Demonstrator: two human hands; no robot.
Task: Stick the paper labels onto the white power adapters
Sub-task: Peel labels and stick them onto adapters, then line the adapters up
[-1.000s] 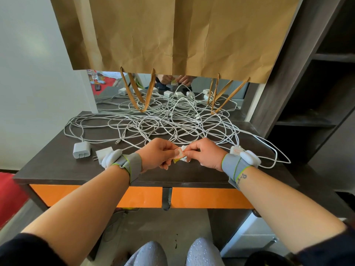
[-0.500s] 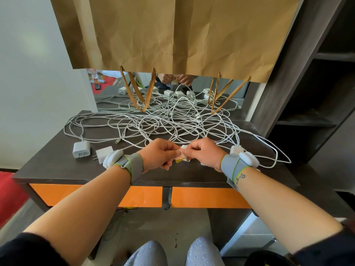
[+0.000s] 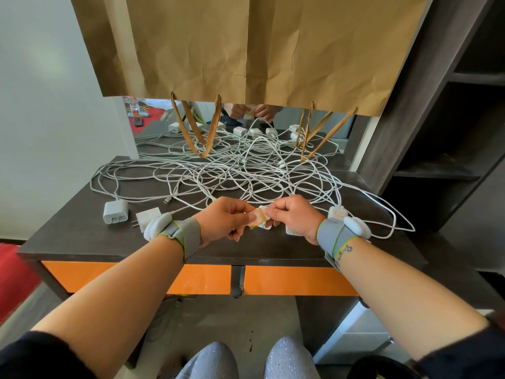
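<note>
Above the front edge of the dark desk [image 3: 82, 236], the left hand [image 3: 222, 220] and right hand [image 3: 293, 217] meet, both pinching a small sheet of labels [image 3: 257, 216] (white with orange outlines, on yellow backing). Just behind the right wrist, a white adapter [image 3: 338, 213] already bears a label. Near the desk's left edge lie two more adapters [image 3: 116, 212] [image 3: 147, 216], side by side. A tangle of white cables [image 3: 232, 173] covers the back half. A brown paper bag [image 3: 246, 45] hangs above the back edge.

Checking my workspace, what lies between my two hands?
In the head view, a small label sheet sits between the left hand and right hand, pinched by both.
</note>
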